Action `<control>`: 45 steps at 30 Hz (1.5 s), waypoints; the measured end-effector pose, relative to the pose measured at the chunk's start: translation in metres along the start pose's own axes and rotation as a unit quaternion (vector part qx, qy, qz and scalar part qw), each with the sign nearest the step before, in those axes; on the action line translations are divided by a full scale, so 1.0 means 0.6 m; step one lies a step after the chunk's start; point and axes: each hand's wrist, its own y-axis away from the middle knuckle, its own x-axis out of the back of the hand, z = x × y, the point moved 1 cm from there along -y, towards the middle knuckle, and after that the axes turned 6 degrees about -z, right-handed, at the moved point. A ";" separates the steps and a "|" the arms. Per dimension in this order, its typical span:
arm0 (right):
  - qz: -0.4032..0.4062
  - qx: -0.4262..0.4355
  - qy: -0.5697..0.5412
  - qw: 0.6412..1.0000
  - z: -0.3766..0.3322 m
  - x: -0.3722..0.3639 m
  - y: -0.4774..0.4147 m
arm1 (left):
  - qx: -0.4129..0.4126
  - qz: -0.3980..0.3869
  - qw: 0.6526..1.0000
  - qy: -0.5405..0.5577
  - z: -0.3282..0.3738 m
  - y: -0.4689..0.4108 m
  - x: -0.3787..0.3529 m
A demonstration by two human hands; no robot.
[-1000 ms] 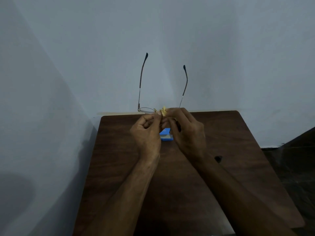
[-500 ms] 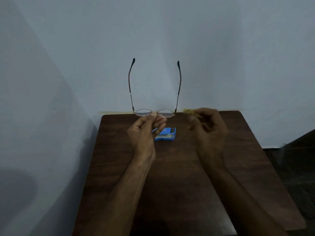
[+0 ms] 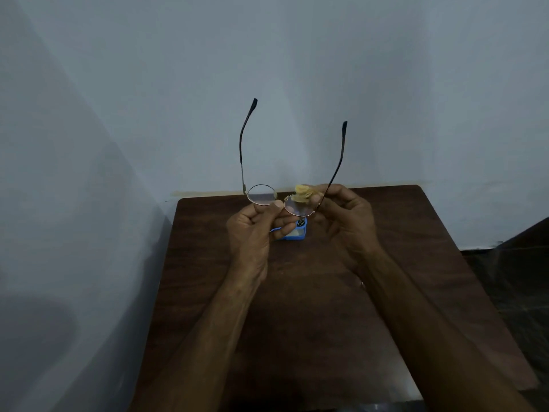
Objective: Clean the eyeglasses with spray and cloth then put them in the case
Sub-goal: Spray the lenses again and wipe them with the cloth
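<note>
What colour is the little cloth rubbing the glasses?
Pale yellow. The cloth shows best in the head view, bunched in the right hand against one lens.

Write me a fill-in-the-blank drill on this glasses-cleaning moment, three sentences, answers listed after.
1. The left hand pinches the eyeglasses at the ____ between the two lenses.
2. The right hand presses a bunched cloth of ____ colour against one lens.
3. Behind the hands, a ____ case lies on the brown table.

Missing words: bridge; yellow; blue
</note>
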 end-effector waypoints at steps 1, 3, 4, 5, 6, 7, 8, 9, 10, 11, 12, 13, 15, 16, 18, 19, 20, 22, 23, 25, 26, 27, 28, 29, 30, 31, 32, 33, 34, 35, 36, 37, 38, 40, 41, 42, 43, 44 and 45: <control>-0.001 -0.004 0.004 1.000 -0.002 0.002 0.004 | -0.001 0.007 1.000 0.000 -0.001 0.000 0.001; -0.001 -0.005 0.009 1.000 0.000 0.010 0.016 | -0.010 0.021 1.000 -0.001 -0.003 -0.001 0.003; -0.002 0.000 0.015 1.000 0.003 0.014 0.021 | -0.015 0.024 1.000 -0.006 -0.004 -0.002 0.004; 0.000 0.005 0.024 1.000 0.006 0.017 0.024 | -0.016 0.023 1.000 -0.010 -0.004 -0.002 0.004; 0.003 0.009 0.034 0.999 0.007 0.019 0.025 | -0.013 0.019 1.000 -0.014 -0.005 -0.002 0.004; 0.006 0.013 0.044 0.999 0.009 0.022 0.021 | -0.006 0.013 1.000 -0.016 -0.006 -0.002 0.004; 0.008 0.015 0.052 0.999 0.009 0.024 0.016 | 0.002 0.005 1.000 -0.017 -0.007 -0.003 0.004; 0.010 0.013 0.059 0.998 0.008 0.026 0.009 | 0.009 -0.004 1.000 -0.018 -0.007 -0.004 0.004; 0.010 0.007 0.061 0.998 0.005 0.025 0.002 | 0.014 -0.014 1.000 -0.021 -0.008 -0.005 0.004; 0.008 0.000 0.057 0.998 0.003 0.025 -0.005 | 0.018 -0.028 0.999 -0.026 -0.007 -0.006 0.003; 0.004 -0.009 0.051 0.999 0.002 0.023 -0.012 | 0.022 -0.044 0.998 -0.036 -0.007 -0.007 0.003; -0.001 -0.015 0.050 0.999 0.003 0.023 -0.019 | 0.025 -0.060 0.997 -0.046 -0.007 -0.006 0.001; -0.009 -0.013 0.061 0.998 0.008 0.022 -0.027 | 0.027 -0.068 0.996 -0.060 -0.010 -0.008 -0.001; -0.013 -0.008 0.071 0.997 0.011 0.021 -0.028 | 0.024 -0.054 0.996 -0.061 -0.013 -0.010 -0.001; -0.019 -0.002 0.087 0.996 0.017 0.022 -0.025 | 0.010 -0.014 0.997 -0.072 -0.020 -0.012 0.000; -0.016 -0.004 0.085 0.996 0.021 0.025 -0.020 | -0.006 0.004 0.996 -0.089 -0.026 -0.012 0.001; -0.012 -0.007 0.082 0.997 0.027 0.028 -0.015 | -0.025 0.021 0.992 -0.118 -0.031 -0.011 0.001; -0.009 -0.004 0.099 0.995 0.038 0.036 -0.008 | -0.070 0.051 0.980 -0.180 -0.038 -0.003 -0.002; -0.014 -0.001 0.112 0.994 0.044 0.038 -0.008 | -0.083 0.060 0.975 -0.195 -0.042 0.001 -0.003; -0.024 -0.002 0.113 0.993 0.049 0.038 -0.010 | -0.083 0.056 0.977 -0.187 -0.050 0.001 -0.002; -0.024 -0.006 0.110 0.994 0.049 0.035 -0.011 | -0.084 0.052 0.978 -0.186 -0.052 0.000 -0.001; -0.024 -0.012 0.111 0.993 0.047 0.032 -0.013 | -0.088 0.050 0.975 -0.200 -0.053 -0.003 0.002; -0.023 -0.016 0.116 0.993 0.047 0.031 -0.015 | -0.092 0.044 0.971 -0.216 -0.053 -0.006 0.004; -0.022 -0.017 0.120 0.992 0.047 0.031 -0.016 | -0.089 0.035 0.968 -0.230 -0.053 -0.008 0.006; -0.021 -0.017 0.122 0.992 0.049 0.032 -0.016 | -0.083 0.025 0.968 -0.237 -0.051 -0.009 0.008; -0.020 -0.019 0.119 0.992 0.051 0.033 -0.016 | -0.073 0.015 0.969 -0.234 -0.049 -0.009 0.009; -0.018 -0.024 0.113 0.993 0.053 0.035 -0.015 | -0.063 0.005 0.972 -0.227 -0.047 -0.009 0.009; -0.014 -0.030 0.101 0.994 0.054 0.035 -0.013 | -0.056 -0.002 0.974 -0.218 -0.046 -0.009 0.009; -0.007 -0.036 0.089 0.995 0.054 0.034 -0.012 | -0.053 -0.006 0.976 -0.213 -0.047 -0.009 0.010; -0.001 -0.040 0.077 0.996 0.052 0.033 -0.011 | -0.049 -0.009 0.977 -0.208 -0.047 -0.008 0.010; 0.003 -0.044 0.069 0.997 0.049 0.031 -0.011 | -0.043 -0.013 0.978 -0.202 -0.047 -0.006 0.010; 0.006 -0.047 0.058 0.997 0.046 0.030 -0.012 | -0.031 -0.017 0.980 -0.195 -0.048 -0.005 0.011; 0.006 -0.052 0.047 0.998 0.043 0.028 -0.013 | -0.020 -0.023 0.982 -0.188 -0.049 -0.002 0.008; -0.007 -0.056 0.042 0.998 0.037 0.026 -0.015 | -0.009 -0.027 0.981 -0.194 -0.052 0.001 0.005; -0.019 -0.055 0.052 0.997 0.036 0.025 -0.016 | -0.011 -0.024 0.979 -0.201 -0.053 0.001 0.005; -0.026 -0.056 0.066 0.996 0.036 0.024 -0.015 | -0.016 -0.022 0.978 -0.208 -0.054 0.000 0.004; -0.028 -0.057 0.073 0.995 0.035 0.022 -0.013 | -0.021 -0.019 0.976 -0.217 -0.054 -0.001 0.005; -0.022 -0.056 0.077 0.995 0.034 0.020 -0.013 | -0.027 -0.022 0.974 -0.225 -0.054 -0.002 0.005; -0.009 -0.053 0.077 0.996 0.033 0.021 -0.015 | -0.033 -0.032 0.971 -0.233 -0.054 -0.001 0.006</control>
